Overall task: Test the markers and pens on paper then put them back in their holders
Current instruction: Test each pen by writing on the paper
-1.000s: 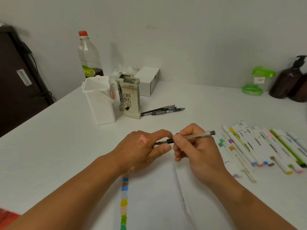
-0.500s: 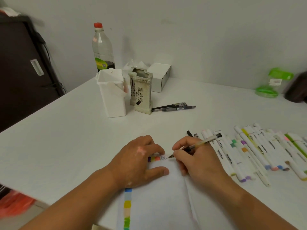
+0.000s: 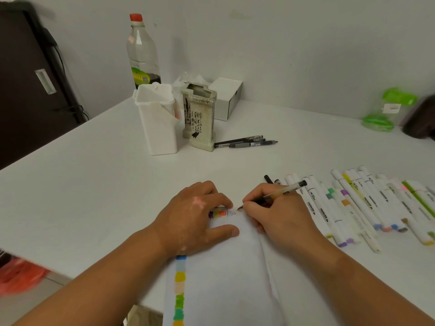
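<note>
My right hand grips a clear-barrelled pen, its tip on the top edge of the white paper beside a black zigzag scribble. My left hand presses flat on the paper's top left corner, fingers spread. Coloured swatches run down the paper's left edge. Several white markers lie in a row to the right. Three dark pens lie beside the ceramic pen holder. A white plastic holder stands left of it.
A plastic bottle with a red cap and a white box stand at the back by the wall. A green-lidded bag and a dark bottle sit far right. A dark cabinet is at left.
The pen went from being held between both hands to writing in my right hand. My left hand dropped flat on the paper. The black scribble has grown longer.
</note>
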`<state>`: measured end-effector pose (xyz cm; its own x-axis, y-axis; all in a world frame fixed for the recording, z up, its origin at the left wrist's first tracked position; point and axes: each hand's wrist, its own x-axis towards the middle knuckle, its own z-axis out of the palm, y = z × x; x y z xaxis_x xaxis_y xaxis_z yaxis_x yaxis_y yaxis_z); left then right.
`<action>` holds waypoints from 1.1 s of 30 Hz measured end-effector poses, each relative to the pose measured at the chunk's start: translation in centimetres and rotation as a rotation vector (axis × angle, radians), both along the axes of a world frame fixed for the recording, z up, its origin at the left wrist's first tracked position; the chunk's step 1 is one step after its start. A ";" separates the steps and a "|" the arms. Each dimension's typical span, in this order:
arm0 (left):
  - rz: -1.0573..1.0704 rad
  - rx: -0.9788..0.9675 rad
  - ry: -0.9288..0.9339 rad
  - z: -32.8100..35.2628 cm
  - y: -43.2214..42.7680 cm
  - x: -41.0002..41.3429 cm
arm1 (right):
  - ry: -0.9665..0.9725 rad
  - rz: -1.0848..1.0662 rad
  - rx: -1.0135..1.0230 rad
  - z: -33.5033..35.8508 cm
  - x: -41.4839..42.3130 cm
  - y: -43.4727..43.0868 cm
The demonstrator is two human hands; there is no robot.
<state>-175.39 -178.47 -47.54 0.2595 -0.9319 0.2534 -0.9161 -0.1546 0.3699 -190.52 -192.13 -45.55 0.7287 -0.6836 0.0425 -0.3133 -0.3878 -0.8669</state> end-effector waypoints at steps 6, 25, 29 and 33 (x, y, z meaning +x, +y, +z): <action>0.005 0.014 0.002 0.1 0.0 -0.1 | 0.023 0.020 -0.009 -0.1 -0.1 -0.2; 0.003 0.024 -0.017 -0.1 -0.1 0.1 | 0.020 0.011 -0.018 -0.3 -0.2 -0.5; 0.004 0.028 -0.019 -0.1 -0.1 0.1 | 0.021 -0.001 -0.042 -0.4 -0.2 -0.5; 0.000 0.030 -0.014 -0.1 -0.1 0.1 | 0.034 -0.010 -0.063 -0.3 -0.2 -0.4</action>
